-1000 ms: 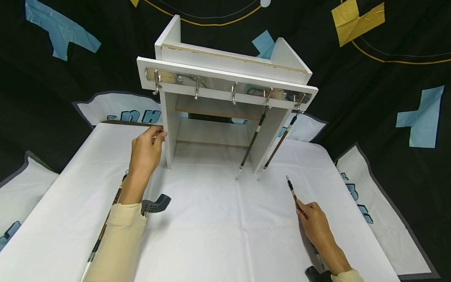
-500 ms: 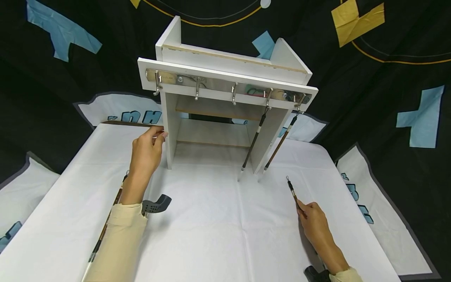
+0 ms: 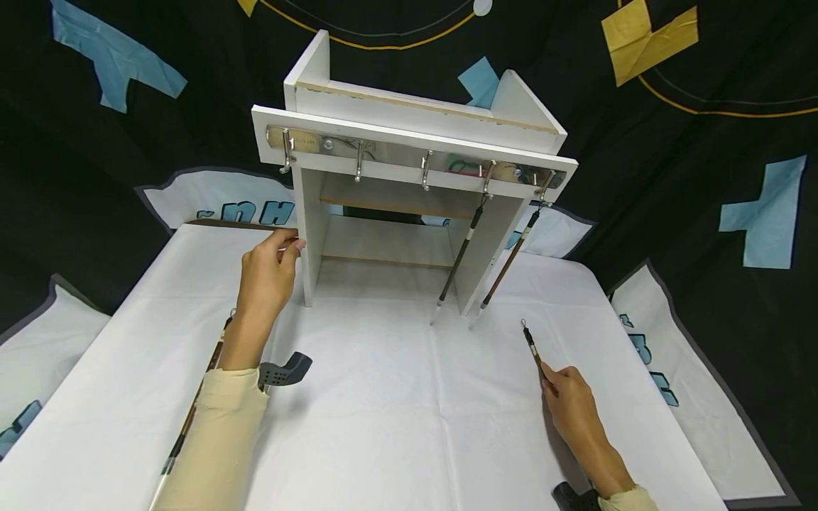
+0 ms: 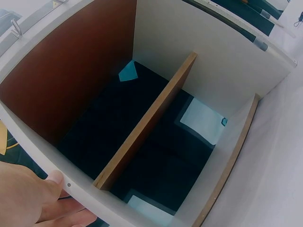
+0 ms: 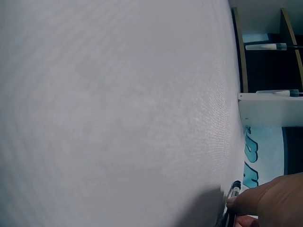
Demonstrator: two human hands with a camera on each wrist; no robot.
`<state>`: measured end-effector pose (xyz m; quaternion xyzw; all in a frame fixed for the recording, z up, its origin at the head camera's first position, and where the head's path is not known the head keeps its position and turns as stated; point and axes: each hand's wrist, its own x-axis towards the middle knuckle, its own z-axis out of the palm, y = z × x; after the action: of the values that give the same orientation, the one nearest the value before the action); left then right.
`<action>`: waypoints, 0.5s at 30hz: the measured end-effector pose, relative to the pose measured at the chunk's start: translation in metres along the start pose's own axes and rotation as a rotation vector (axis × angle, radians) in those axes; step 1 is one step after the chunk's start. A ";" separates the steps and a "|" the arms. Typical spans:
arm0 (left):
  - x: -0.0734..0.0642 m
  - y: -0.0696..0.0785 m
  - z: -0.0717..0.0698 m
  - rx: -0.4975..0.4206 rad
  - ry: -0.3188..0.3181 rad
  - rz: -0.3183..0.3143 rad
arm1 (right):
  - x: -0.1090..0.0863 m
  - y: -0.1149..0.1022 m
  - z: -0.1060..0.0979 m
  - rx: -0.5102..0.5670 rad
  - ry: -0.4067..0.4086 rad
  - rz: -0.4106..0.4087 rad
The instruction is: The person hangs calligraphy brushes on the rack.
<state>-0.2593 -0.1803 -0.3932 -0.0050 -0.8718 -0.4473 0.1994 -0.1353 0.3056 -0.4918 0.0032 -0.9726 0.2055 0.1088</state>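
My left hand rests at the left side panel of a white wooden rack. In the left wrist view the thumb touches the panel's front edge, with the other fingers on its outer side. My right hand pinches a dark-handled calligraphy brush low over the table's right side; its wire loop points toward the rack and its lower end is hidden. On the two rightmost hooks hang a black-handled brush and a brown-handled brush, both tip down with pale capped ends.
Several metal hooks line the rack's front rail. Left of my left forearm, another brush lies lengthwise on the white tablecloth, partly covered by the sleeve. Behind the table hangs a black cloth with blue and yellow pieces.
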 end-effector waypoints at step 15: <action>0.000 0.000 0.000 -0.002 -0.003 -0.005 | 0.002 -0.005 0.002 0.027 0.122 -0.082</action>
<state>-0.2596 -0.1803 -0.3927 -0.0034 -0.8717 -0.4487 0.1970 -0.1372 0.3006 -0.4911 0.0320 -0.9604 0.2136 0.1761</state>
